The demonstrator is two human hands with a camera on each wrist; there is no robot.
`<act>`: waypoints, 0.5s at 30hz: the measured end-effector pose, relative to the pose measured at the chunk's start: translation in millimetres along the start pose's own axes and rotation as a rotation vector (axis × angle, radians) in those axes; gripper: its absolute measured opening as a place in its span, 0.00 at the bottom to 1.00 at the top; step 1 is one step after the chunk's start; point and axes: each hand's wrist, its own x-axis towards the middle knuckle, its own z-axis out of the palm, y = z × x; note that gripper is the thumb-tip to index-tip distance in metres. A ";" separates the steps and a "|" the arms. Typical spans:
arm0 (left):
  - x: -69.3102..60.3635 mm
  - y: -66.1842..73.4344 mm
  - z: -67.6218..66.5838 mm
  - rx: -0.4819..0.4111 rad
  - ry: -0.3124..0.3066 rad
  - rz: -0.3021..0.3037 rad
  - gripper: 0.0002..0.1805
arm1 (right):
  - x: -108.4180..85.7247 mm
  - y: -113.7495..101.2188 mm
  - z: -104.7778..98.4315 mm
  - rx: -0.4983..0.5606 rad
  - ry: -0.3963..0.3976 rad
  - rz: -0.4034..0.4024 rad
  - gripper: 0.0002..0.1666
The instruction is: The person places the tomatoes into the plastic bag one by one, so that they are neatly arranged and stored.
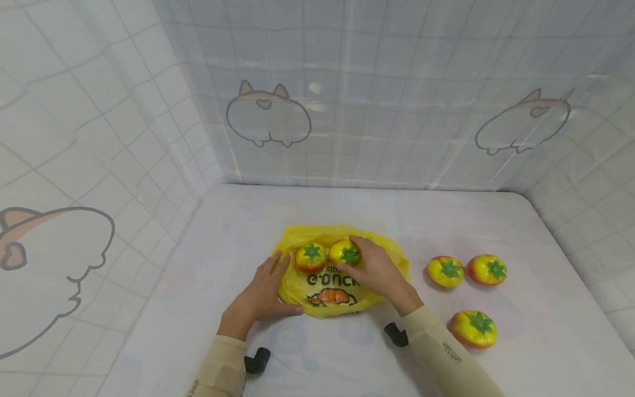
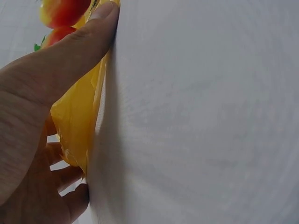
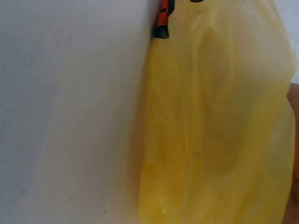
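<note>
A yellow plastic bag [image 1: 297, 295] with printed letters and an orange figure lies flat on the table. Two yellow-red, tomato-like fruits with green star-shaped tops are on it: a left fruit [image 1: 311, 258] and a right fruit [image 1: 343, 252]. My right hand [image 1: 372, 267] holds the right fruit between thumb and fingers. At the bag's left edge, my left hand [image 1: 263, 289] rests with fingers spread and thumb [image 2: 70, 63] straight along the near edge. In the right wrist view the bag [image 3: 219, 116] hides most of the hand.
On the right side of the table [image 1: 536, 331] lie three more such fruits: one [image 1: 445, 272], another beside it [image 1: 488, 270] and a nearer one [image 1: 473, 329]. Tiled, cartoon-printed sheets [image 1: 387, 110] rise behind and at both sides.
</note>
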 end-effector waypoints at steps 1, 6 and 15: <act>0.4 0.1 -0.1 0.003 -0.001 0.000 0.73 | 0.3 0.2 0.4 -0.002 0.002 0.000 0.46; 1.4 -0.4 -0.7 0.010 0.000 0.001 0.74 | 1.7 -0.1 2.1 -0.003 -0.007 0.016 0.46; 0.6 -0.8 0.0 0.005 0.005 -0.007 0.73 | 3.7 2.0 8.0 -0.020 -0.014 0.002 0.47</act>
